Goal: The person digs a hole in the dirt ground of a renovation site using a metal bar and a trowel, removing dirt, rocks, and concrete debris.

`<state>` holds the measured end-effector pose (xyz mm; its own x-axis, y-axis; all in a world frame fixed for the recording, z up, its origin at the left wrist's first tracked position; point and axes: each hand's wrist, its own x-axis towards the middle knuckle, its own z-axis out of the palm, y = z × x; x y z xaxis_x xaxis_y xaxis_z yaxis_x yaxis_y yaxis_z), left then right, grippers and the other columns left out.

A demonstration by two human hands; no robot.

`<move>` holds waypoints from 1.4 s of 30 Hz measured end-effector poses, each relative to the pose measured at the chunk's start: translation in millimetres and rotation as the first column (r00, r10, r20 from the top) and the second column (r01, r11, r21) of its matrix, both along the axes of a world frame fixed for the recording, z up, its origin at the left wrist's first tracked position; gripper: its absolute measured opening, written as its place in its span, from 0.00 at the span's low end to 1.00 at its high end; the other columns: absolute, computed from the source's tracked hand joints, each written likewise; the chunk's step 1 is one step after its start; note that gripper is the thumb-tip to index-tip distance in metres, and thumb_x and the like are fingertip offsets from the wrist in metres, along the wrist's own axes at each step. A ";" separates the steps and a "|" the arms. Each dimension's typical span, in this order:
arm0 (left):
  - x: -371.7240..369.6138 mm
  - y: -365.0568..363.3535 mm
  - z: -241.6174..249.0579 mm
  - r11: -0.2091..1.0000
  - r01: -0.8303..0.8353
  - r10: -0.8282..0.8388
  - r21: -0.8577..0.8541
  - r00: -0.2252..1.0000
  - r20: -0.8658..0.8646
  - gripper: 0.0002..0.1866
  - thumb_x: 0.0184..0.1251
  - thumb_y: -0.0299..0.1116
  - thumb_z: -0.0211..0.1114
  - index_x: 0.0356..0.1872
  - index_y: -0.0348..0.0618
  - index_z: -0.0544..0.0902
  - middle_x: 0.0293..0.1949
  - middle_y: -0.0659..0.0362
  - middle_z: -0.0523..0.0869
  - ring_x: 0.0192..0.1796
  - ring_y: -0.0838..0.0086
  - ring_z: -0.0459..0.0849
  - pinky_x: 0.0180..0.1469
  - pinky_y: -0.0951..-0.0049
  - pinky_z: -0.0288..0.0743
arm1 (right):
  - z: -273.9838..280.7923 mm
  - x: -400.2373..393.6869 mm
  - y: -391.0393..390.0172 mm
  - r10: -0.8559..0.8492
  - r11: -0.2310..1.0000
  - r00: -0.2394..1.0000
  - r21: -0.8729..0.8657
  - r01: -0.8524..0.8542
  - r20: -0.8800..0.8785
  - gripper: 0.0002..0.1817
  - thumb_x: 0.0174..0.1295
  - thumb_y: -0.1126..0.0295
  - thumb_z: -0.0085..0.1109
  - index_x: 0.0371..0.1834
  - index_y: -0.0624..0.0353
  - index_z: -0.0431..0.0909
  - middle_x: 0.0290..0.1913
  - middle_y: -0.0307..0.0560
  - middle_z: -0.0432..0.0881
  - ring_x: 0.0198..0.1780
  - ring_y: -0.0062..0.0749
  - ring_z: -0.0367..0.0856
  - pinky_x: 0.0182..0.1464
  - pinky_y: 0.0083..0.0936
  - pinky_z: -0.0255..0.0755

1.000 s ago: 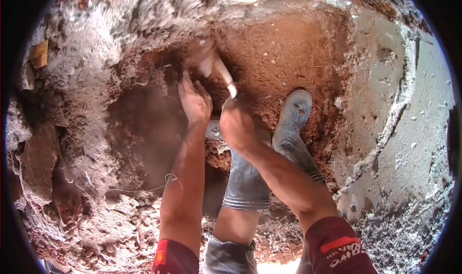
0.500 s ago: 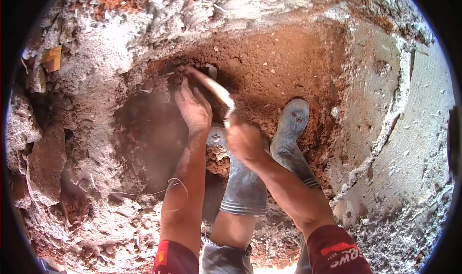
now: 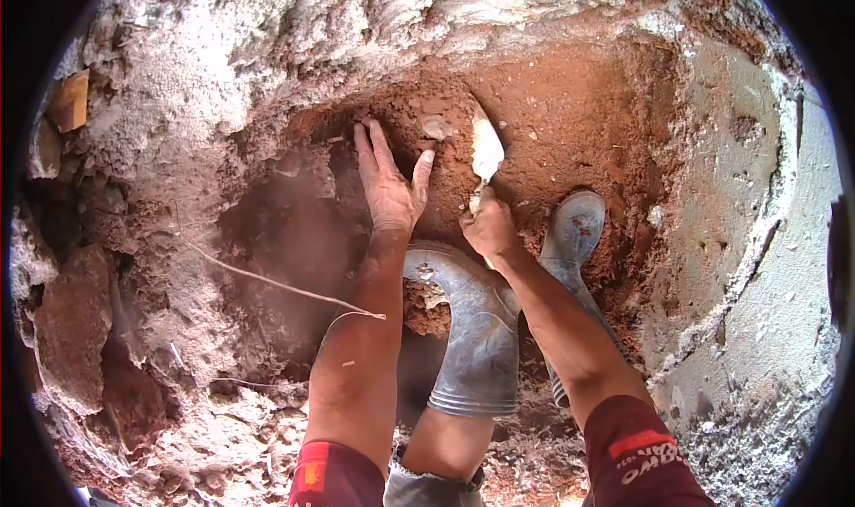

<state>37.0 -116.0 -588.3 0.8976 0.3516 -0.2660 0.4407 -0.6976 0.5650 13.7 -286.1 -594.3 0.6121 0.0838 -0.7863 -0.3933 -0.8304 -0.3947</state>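
Note:
My left hand [image 3: 387,182] lies flat with fingers spread against the red earth wall [image 3: 552,106] of a dug pit. My right hand [image 3: 488,227] grips the handle of a small trowel [image 3: 485,151], its pale blade pointing up into the soil just right of my left thumb. A small pale stone [image 3: 436,127] sits in the earth between the two hands. Both of my feet are in grey rubber boots [image 3: 476,329], one below each hand.
A rough grey concrete and rubble wall [image 3: 205,89] rises at the left and top. A smoother grey cement slab [image 3: 766,267] borders the pit on the right. A thin wire or root [image 3: 276,283] crosses by my left forearm. Loose clods lie at lower left.
The trowel has swung from pointing left to pointing upright, moving right. My left hand has opened flat against the soil. The view has shifted slightly.

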 end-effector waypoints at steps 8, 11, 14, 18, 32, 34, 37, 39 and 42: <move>-1.8 -13.0 3.8 0.951 -0.222 0.209 -0.216 0.974 -0.084 0.56 0.44 0.51 0.78 0.72 0.45 0.54 0.70 0.40 0.52 0.72 0.51 0.55 0.71 0.60 0.56 | 27.1 16.0 -1.3 0.210 0.927 0.955 0.353 -0.127 -0.208 0.24 0.52 0.69 0.59 0.50 0.72 0.67 0.33 0.63 0.82 0.34 0.50 0.83 0.37 0.35 0.80; -5.7 -15.7 -5.5 0.917 -0.329 0.326 -0.224 0.944 -0.052 0.48 0.43 0.47 0.80 0.67 0.46 0.64 0.68 0.45 0.56 0.67 0.57 0.64 0.66 0.64 0.65 | 32.7 18.7 -5.4 0.376 0.864 0.899 0.436 -0.251 -0.226 0.23 0.53 0.69 0.60 0.50 0.70 0.67 0.33 0.62 0.81 0.34 0.49 0.83 0.35 0.35 0.79; -9.5 -24.1 2.9 0.908 -0.304 0.322 -0.289 0.946 0.018 0.39 0.47 0.47 0.77 0.60 0.46 0.71 0.66 0.45 0.61 0.62 0.57 0.70 0.62 0.64 0.70 | 27.9 1.2 -12.8 0.371 0.840 0.913 0.479 -0.254 -0.167 0.21 0.54 0.69 0.60 0.50 0.67 0.68 0.33 0.59 0.81 0.31 0.46 0.81 0.32 0.37 0.79; -12.1 -59.2 68.1 0.968 -0.245 0.241 0.058 0.968 0.063 0.32 0.52 0.52 0.71 0.58 0.54 0.74 0.60 0.44 0.71 0.59 0.49 0.73 0.58 0.52 0.73 | 120.8 8.1 -32.6 0.274 0.910 0.872 0.403 -0.098 -0.406 0.22 0.53 0.75 0.54 0.53 0.68 0.68 0.29 0.52 0.78 0.22 0.30 0.76 0.19 0.21 0.74; 216.9 35.1 628.2 0.913 -0.230 0.391 -0.336 0.728 0.564 0.25 0.68 0.49 0.58 0.57 0.40 0.77 0.51 0.38 0.79 0.51 0.63 0.81 0.51 0.62 0.77 | 647.7 246.6 32.0 -0.393 0.589 0.812 0.560 0.583 -0.432 0.08 0.62 0.65 0.57 0.33 0.57 0.73 0.20 0.36 0.74 0.17 0.19 0.73 0.16 0.17 0.67; 184.0 65.1 663.2 0.856 -0.403 0.516 -0.325 0.708 0.482 0.20 0.68 0.48 0.59 0.47 0.42 0.81 0.37 0.47 0.84 0.36 0.74 0.83 0.40 0.71 0.78 | 653.2 235.9 14.1 -0.362 0.555 0.789 0.565 0.610 -0.496 0.08 0.62 0.64 0.57 0.35 0.57 0.73 0.21 0.36 0.74 0.17 0.18 0.73 0.17 0.17 0.68; 100.4 79.2 656.1 0.722 -0.647 0.691 -0.245 0.685 0.231 0.18 0.68 0.48 0.58 0.24 0.47 0.83 0.16 0.63 0.78 0.18 0.80 0.73 0.23 0.74 0.69 | 633.1 192.3 -18.3 -0.319 0.735 0.823 0.425 0.528 -0.471 0.09 0.62 0.65 0.59 0.37 0.58 0.72 0.21 0.38 0.74 0.17 0.20 0.72 0.17 0.19 0.68; 9.4 84.1 621.7 0.798 -0.602 0.599 0.001 0.794 0.106 0.22 0.69 0.46 0.57 0.21 0.39 0.81 0.15 0.56 0.77 0.18 0.72 0.73 0.23 0.67 0.66 | 607.8 157.5 -40.5 -0.287 0.858 0.884 0.310 0.409 -0.370 0.08 0.62 0.67 0.59 0.36 0.57 0.73 0.21 0.38 0.73 0.16 0.21 0.72 0.16 0.20 0.68; -109.8 62.1 621.8 0.728 -0.661 0.679 0.180 0.660 -0.321 0.22 0.67 0.44 0.55 0.26 0.33 0.82 0.27 0.43 0.82 0.27 0.54 0.80 0.34 0.58 0.72 | 586.5 117.7 -74.0 -0.234 0.962 0.936 0.077 0.262 -0.264 0.08 0.61 0.69 0.59 0.36 0.59 0.73 0.20 0.39 0.73 0.17 0.22 0.73 0.16 0.21 0.68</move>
<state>-72.8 -53.9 33.5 0.2650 0.8406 -0.4723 0.9536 -0.1558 0.2577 131.4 -360.1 -7.8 0.4093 0.0486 -0.9111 -0.6787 -0.6512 -0.3396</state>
